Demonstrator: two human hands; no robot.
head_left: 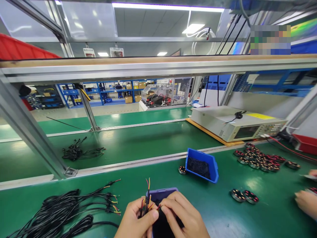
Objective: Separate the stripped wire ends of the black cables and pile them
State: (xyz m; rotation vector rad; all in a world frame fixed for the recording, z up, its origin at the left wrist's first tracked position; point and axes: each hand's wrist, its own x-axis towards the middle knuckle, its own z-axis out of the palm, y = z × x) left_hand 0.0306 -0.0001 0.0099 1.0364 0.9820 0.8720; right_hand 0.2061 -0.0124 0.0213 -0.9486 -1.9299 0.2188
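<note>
My left hand [138, 218] is closed round several black cables [147, 201], whose stripped ends fan out in thin red, yellow and black wires. The thumb and forefinger of my right hand [185, 215] pinch together at the tip of one of these wires; the exact spot is partly covered by the fingers. Beneath both hands stands a purple-blue bin [162, 190] with dark contents. To the left lies a large bundle of black cables [54, 211] with bared red and yellow ends pointing toward my left hand.
A blue bin [215, 168] with black pieces stands ahead, beside a round motor part [182, 170]. Many such parts [259, 158] cluster at right, with two [238, 195] nearer. Another person's hand [307, 201] is at the right edge. Behind stand a grey instrument [230, 122] and a metal frame post [32, 129].
</note>
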